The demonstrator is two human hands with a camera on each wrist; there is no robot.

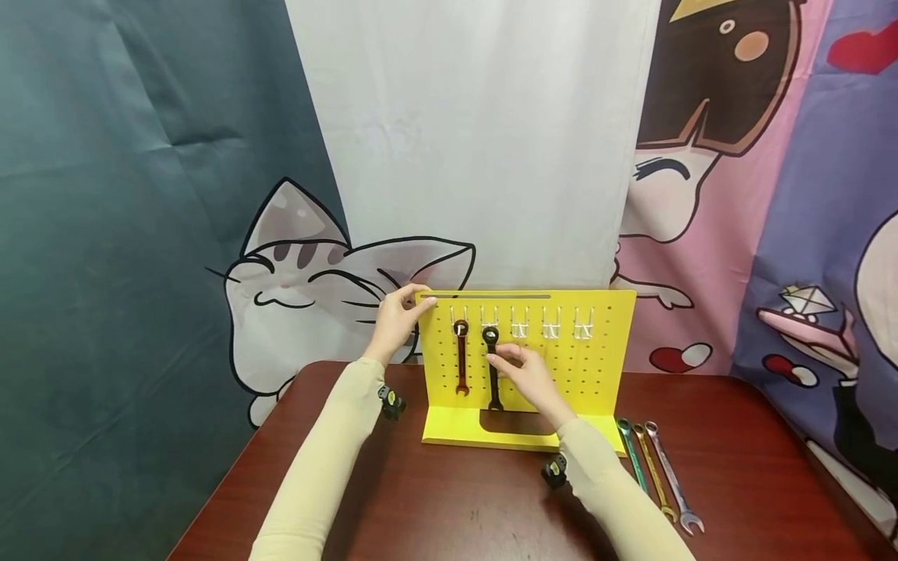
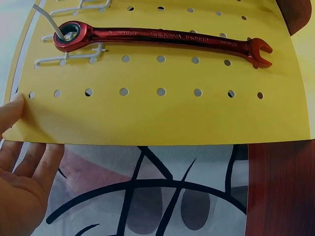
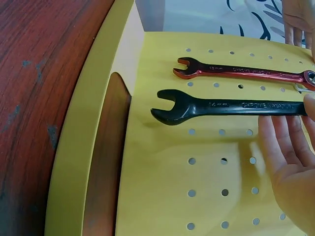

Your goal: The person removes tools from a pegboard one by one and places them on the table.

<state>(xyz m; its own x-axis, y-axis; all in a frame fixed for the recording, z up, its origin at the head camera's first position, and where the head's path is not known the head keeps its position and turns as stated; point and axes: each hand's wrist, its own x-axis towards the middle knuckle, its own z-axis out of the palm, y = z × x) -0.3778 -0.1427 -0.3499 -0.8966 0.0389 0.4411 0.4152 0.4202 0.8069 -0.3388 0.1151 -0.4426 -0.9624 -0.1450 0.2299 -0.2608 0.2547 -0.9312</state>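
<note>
The left hand [image 1: 400, 317] pinches the yellow pegboard [image 1: 605, 354] at its upper left corner, presumably to steady it. Right of the hung red wrench [image 1: 461, 364], the right hand [image 1: 531, 379] pinches the black combination wrench [image 1: 494, 383], ring end up, probably to suit the white hook [image 1: 482, 315]. Whether that ring encloses it is unclear; the left fingertips hide behind the board.

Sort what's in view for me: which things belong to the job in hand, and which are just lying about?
Part of the job:
yellow pegboard, gripped by the left hand
white hooks
red wrench, hung on one
black wrench, pinched by the right hand
green wrench, gold wrench, silver wrench, likely to be hung too

Just surroundings:
table
printed backdrop
</note>
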